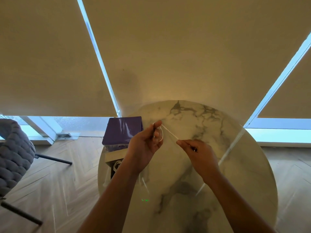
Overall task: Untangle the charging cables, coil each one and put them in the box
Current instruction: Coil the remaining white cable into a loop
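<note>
Fingers of both hands pinch one white cable (168,132) above the table (235,165): left hand (146,143) holding its loops, right hand (197,154) its end.

A: Where's the box (113,163)?
B: On the table's (235,165) left edge, open, with a coiled cable (117,165) inside. Its lid (122,132) sits just behind it.
A: The hands?
B: Above the table's middle; left hand (146,143) nearer the lid, right hand (200,154) beside it, a cable (168,132) strung between them.
A: Off the table?
B: A chair (14,153) far left, blinds (168,47) behind.
</note>
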